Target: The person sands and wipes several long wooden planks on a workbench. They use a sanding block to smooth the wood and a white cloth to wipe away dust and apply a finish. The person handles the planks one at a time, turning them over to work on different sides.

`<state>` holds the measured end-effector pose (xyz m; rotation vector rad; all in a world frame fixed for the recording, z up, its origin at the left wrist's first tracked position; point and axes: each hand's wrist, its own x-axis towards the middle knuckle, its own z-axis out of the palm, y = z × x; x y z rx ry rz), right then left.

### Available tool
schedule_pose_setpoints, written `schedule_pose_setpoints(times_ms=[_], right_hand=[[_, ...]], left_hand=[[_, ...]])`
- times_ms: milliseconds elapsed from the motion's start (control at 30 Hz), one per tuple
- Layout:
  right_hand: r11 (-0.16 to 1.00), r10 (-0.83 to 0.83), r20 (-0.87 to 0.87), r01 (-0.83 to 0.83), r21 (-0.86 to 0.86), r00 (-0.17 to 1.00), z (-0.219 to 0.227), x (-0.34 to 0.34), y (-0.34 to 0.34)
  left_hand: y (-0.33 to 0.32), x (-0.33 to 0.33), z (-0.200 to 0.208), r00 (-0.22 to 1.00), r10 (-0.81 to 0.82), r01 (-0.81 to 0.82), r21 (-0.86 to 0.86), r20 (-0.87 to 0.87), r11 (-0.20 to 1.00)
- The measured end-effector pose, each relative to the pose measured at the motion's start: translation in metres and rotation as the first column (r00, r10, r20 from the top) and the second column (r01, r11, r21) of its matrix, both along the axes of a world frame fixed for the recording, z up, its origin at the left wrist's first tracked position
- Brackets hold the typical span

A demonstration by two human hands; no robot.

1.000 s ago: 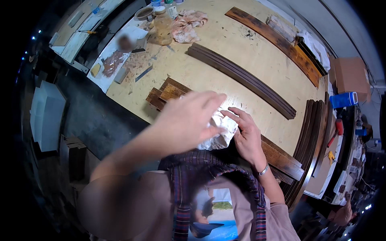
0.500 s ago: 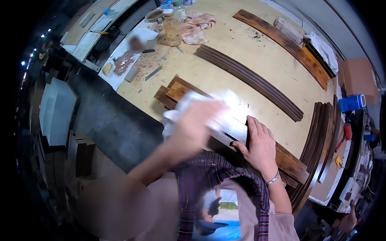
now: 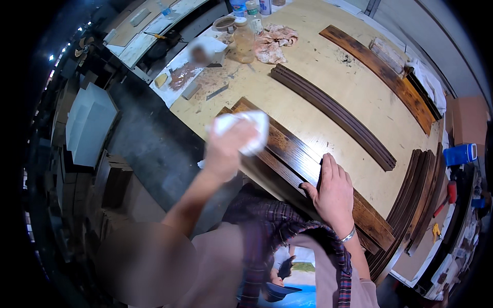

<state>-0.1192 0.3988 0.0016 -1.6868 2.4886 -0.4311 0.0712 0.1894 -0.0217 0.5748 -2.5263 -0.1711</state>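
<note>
A long, dark-stained wooden board (image 3: 295,150) with a wet shine lies slantwise across the near side of the table. On its far-left end, my left hand (image 3: 229,146) presses a bunched white cloth (image 3: 259,128), both smeared by motion. My right hand (image 3: 334,197) grips the board farther along, fingers over the far edge and thumb at the near edge. The thumb tip looks darkened. Another dark board (image 3: 281,169) runs alongside on the near side, and a brown board end (image 3: 372,223) shows past my right hand.
Beyond lies a stack of dark grooved strips (image 3: 334,115); farther off, a mottled board (image 3: 377,72). More strips (image 3: 411,190) rest at right. A jar (image 3: 243,41), a stained rag (image 3: 277,43) and a metal ruler (image 3: 217,92) occupy the far left. A blue container (image 3: 459,154) stands right.
My left hand has swept the cloth toward the board's far-left end, uncovering the shiny surface. My right hand keeps its place on the board. The whole view has shifted slightly.
</note>
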Motion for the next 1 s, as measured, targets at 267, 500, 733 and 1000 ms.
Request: schedule_pose_setpoints(times_ms=[267, 500, 733, 1000], right_hand=[[1.000, 0.000, 0.011, 0.000, 0.008, 1.000, 0.001, 0.000, 0.000], [1.000, 0.001, 0.030, -0.002, 0.025, 1.000, 0.002, -0.002, 0.000], [0.999, 0.001, 0.033, -0.002, 0.036, 0.999, 0.002, 0.000, 0.001], [0.998, 0.049, 0.197, -0.055, 0.025, 0.979, 0.012, -0.009, 0.004]], left_hand=[[0.008, -0.003, 0.002, 1.000, 0.027, -0.028, -0.106, -0.007, 0.994], [0.034, -0.010, 0.003, 0.997, -0.071, 0.070, -0.049, -0.015, 0.996], [0.002, -0.001, 0.008, 0.995, -0.040, 0.045, 0.053, -0.092, 0.998], [-0.090, 0.055, 0.010, 0.757, 0.569, -0.045, 0.842, -0.323, 0.537]])
